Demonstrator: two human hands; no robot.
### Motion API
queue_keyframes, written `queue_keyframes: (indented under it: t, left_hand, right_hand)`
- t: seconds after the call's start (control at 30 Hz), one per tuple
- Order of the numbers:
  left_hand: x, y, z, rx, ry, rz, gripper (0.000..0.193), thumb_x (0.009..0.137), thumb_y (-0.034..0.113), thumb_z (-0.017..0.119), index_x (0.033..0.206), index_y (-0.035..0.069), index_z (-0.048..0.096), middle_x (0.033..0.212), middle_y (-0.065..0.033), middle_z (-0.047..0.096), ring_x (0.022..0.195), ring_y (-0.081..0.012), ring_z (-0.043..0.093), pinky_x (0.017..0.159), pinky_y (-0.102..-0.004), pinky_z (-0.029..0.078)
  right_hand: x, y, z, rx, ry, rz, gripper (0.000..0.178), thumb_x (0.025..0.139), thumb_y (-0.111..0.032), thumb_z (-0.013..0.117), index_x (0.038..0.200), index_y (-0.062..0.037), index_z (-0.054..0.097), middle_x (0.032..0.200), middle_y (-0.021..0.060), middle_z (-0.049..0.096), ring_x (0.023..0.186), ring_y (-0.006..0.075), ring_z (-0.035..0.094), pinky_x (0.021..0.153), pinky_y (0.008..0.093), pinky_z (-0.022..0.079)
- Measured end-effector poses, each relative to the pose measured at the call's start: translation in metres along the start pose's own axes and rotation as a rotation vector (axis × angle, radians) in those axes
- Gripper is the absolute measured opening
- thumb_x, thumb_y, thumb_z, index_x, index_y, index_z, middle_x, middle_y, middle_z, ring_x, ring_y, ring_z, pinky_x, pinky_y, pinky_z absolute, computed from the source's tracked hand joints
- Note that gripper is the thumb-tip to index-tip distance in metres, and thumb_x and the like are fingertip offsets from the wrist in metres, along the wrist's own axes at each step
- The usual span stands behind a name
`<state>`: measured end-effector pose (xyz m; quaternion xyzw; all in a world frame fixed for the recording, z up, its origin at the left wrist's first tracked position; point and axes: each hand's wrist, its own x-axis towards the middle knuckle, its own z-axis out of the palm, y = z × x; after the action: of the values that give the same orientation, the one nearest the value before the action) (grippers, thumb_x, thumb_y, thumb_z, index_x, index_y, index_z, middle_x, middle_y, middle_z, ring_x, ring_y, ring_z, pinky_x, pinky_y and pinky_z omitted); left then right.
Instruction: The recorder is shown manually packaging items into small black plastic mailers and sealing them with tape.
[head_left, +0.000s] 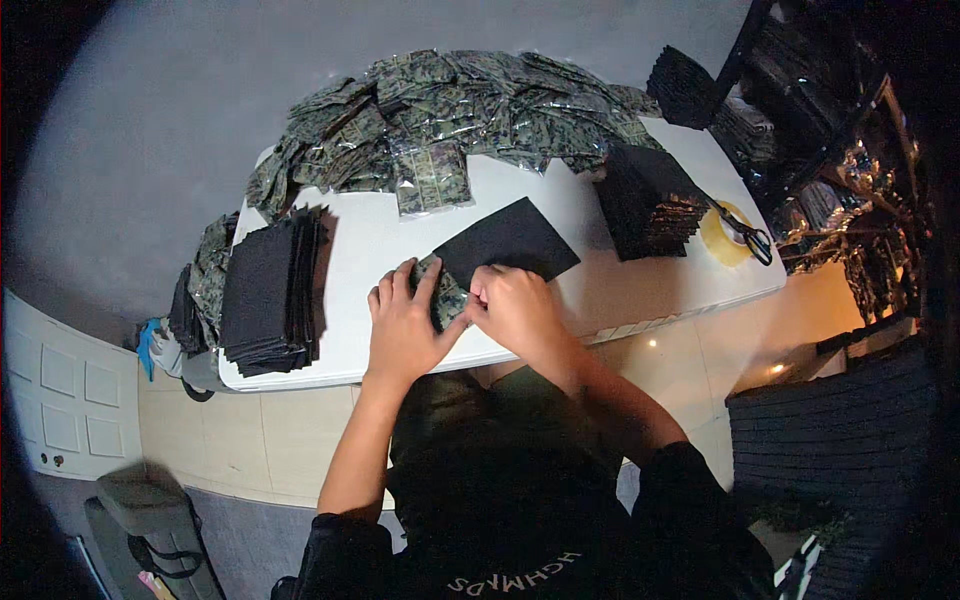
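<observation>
A flat black fabric piece point(515, 235) lies on the white table in front of me, its near left end showing camouflage cloth point(450, 300). My left hand point(403, 325) rests on the camouflage part, fingers spread along its left edge and thumb reaching right. Beside it, my right hand point(515, 308) is closed, its fingers curled and pinching at the right edge of the camouflage cloth. Exactly what lies between those fingertips is partly hidden. The two thumbs nearly meet at the near edge.
Camouflage packets in clear plastic point(450, 110) are heaped along the far edge of the white table point(360, 280). Black fabric stacks stand left point(265, 295) and right point(645, 200). Scissors point(745, 238) and a yellowish tape roll point(722, 240) lie at the right end, near a loaded shelf point(800, 90).
</observation>
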<state>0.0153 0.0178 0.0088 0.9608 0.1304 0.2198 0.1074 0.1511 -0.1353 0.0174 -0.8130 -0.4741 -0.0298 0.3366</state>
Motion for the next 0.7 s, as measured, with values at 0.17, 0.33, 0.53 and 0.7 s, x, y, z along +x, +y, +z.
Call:
queue_keyframes:
  t: [0.17,0.33,0.53,0.7]
  left_hand:
    - [0.003,0.007,0.001,-0.053,0.039,-0.07,0.083,0.088,0.042,0.079,0.159,0.007,0.055,0.15,-0.0262,0.057,0.139,-0.0455,0.052,0.119,-0.0573,0.037]
    - [-0.003,-0.007,-0.013,-0.24,0.111,-0.035,0.071,0.086,0.018,0.081,0.151,0.005,0.059,0.148,-0.0238,0.058,0.139,-0.0455,0.053,0.122,-0.053,0.041]
    - [-0.026,-0.002,-0.028,-0.262,0.233,-0.204,0.026,0.09,0.012,0.078,0.113,0.003,0.073,0.123,-0.0177,0.068,0.121,-0.0405,0.06,0.105,-0.0486,0.05]
    - [-0.035,0.0,-0.029,-0.366,0.22,-0.301,0.018,0.088,0.012,0.081,0.101,0.003,0.073,0.108,-0.0156,0.067,0.106,-0.0391,0.061,0.094,-0.0477,0.05]
  right_hand:
    - [0.008,-0.012,0.008,0.002,-0.024,0.049,0.017,0.083,-0.017,0.081,0.084,-0.0022,0.073,0.081,0.0211,0.076,0.08,0.041,0.077,0.075,0.0514,0.063]
    - [0.019,-0.018,0.013,-0.021,-0.048,0.014,0.019,0.081,-0.018,0.087,0.087,-0.0042,0.075,0.08,0.0181,0.076,0.072,0.0406,0.075,0.069,0.0507,0.06]
    - [0.083,0.035,-0.005,0.153,-0.294,-0.276,0.038,0.087,-0.025,0.086,0.118,-0.0066,0.072,0.116,0.0157,0.073,0.113,0.037,0.07,0.096,0.048,0.057]
    - [0.144,0.065,0.014,0.141,-0.582,-0.37,0.063,0.082,-0.021,0.093,0.138,-0.0086,0.067,0.124,0.0167,0.071,0.118,0.0333,0.068,0.099,0.0453,0.056]
